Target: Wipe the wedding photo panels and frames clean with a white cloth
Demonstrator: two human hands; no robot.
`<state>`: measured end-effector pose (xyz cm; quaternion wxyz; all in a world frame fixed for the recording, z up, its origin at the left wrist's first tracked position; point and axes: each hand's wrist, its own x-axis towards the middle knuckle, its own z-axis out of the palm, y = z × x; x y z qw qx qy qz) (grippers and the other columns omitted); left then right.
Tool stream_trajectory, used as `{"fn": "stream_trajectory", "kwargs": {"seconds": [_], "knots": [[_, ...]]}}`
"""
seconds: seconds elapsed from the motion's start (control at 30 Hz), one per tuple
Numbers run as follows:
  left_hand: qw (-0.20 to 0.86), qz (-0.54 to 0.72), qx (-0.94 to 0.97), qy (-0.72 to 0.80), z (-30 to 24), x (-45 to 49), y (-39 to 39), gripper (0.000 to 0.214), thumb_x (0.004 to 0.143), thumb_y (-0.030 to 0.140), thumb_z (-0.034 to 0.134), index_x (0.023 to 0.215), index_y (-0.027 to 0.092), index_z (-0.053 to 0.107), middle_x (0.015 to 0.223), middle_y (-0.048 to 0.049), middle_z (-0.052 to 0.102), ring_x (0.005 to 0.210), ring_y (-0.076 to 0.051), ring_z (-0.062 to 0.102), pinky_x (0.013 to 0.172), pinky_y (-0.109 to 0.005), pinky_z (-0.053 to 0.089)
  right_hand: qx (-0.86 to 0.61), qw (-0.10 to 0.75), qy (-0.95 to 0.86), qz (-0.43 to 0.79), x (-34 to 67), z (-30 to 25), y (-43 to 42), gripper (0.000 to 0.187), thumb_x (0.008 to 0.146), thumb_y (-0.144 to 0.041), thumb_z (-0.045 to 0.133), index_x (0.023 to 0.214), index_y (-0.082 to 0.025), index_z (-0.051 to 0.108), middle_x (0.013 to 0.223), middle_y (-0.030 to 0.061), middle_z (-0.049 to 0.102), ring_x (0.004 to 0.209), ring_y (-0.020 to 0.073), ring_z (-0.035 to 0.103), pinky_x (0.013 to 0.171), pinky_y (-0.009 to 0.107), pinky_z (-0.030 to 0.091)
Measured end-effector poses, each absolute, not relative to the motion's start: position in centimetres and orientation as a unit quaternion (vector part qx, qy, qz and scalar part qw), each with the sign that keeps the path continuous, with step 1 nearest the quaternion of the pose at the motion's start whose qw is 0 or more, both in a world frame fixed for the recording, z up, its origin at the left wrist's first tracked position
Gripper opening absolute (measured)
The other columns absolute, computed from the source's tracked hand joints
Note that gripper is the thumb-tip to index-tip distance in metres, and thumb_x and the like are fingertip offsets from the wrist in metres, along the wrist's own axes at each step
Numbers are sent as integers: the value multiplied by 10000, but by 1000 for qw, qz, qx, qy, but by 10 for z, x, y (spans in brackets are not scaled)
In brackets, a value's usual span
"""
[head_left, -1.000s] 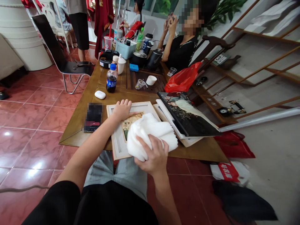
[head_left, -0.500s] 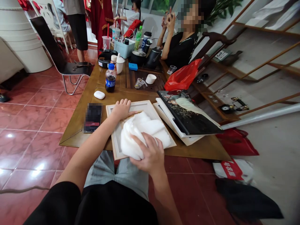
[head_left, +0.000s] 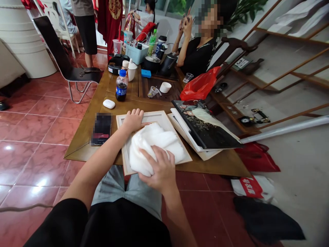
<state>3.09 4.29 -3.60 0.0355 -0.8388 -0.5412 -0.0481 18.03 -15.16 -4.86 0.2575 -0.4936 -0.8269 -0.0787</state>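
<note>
A light wooden picture frame (head_left: pixel 156 117) lies on the brown table (head_left: pixel 84 133), at its near edge. My left hand (head_left: pixel 134 120) rests on the frame's upper left part, fingers stretched out toward the far rim. Bunched over the frame is a white cloth (head_left: pixel 161 137), which looks like a towel. My right hand (head_left: pixel 160 168) grips the cloth at its near side, fingers bent into its folds. The cloth hides most of the frame's inside.
Right of the frame lies a stack of albums (head_left: pixel 205 127). A phone (head_left: pixel 101 128), white earbud case (head_left: pixel 109 104) and cola bottle (head_left: pixel 121 85) stand left. Farther back are a red plastic bag (head_left: pixel 200 84), white cup (head_left: pixel 165 87) and a person (head_left: pixel 197 51) holding something up.
My right hand has shifted slightly left with the white cloth across the frame. My left hand stays in place on the frame.
</note>
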Motion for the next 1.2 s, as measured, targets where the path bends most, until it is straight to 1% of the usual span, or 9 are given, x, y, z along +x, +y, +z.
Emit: {"fn": "stream_trajectory", "kwargs": {"seconds": [0.17,0.3,0.47,0.57,0.73,0.9,1.0,1.07,1.2], "knots": [[36,-41,-840,-539,-35,31,43,720,1030,682,261,1372,108,527,1371,-243,602,1266,-367,562,994,-435,418,-485,259,-833,-57,158,-47,-156,684,806,-605,664,1420,-307,619,1347,137,623,1243,351,557,1065,511,322],[36,-34,-838,-543,-34,31,43,743,1030,690,245,1382,96,518,1393,-239,590,1273,-360,559,1009,-439,421,-481,263,-834,-57,173,-49,-151,663,819,-619,649,1400,-300,631,1349,117,638,1222,317,584,1062,466,345],[34,-35,-837,-546,-34,31,43,759,1022,708,249,1376,97,528,1401,-234,590,1284,-360,554,1015,-431,421,-541,262,-792,-109,217,-49,-139,601,871,-556,613,1398,-266,626,1293,121,655,1153,303,619,1006,431,382],[31,-38,-835,-548,-34,30,42,755,1022,706,257,1373,95,529,1400,-237,592,1282,-363,555,1008,-432,422,-548,270,-781,-130,231,-50,-135,582,887,-522,600,1407,-261,612,1272,116,662,1127,292,624,986,416,393],[35,-43,-836,-546,-35,31,41,748,1034,690,241,1368,85,526,1396,-243,594,1274,-362,554,1003,-438,419,-555,256,-782,-123,214,-48,-140,564,879,-517,614,1380,-259,641,1280,127,645,1145,320,601,1017,469,367],[40,-39,-836,-546,-35,32,42,741,1047,664,228,1369,65,522,1377,-250,598,1267,-366,559,988,-443,424,-520,245,-816,-67,176,-45,-151,647,821,-570,657,1411,-305,628,1323,117,632,1213,349,555,1053,507,334],[50,-42,-837,-543,-37,32,43,739,1055,646,201,1368,60,524,1370,-250,600,1256,-364,567,982,-440,426,-504,253,-824,-55,159,-47,-155,693,803,-601,665,1436,-325,613,1343,116,626,1234,360,541,1064,525,315],[53,-43,-838,-541,-38,31,43,739,1055,648,197,1362,63,528,1363,-248,604,1250,-361,572,982,-436,426,-501,264,-822,-61,155,-49,-156,694,807,-609,659,1437,-322,613,1352,120,625,1233,352,548,1065,519,315],[49,-43,-837,-544,-39,29,44,744,1046,665,225,1363,63,527,1358,-246,604,1250,-359,572,987,-434,429,-488,270,-828,-65,164,-52,-152,669,827,-626,627,1413,-302,627,1356,122,637,1226,313,578,1053,473,338]]}}
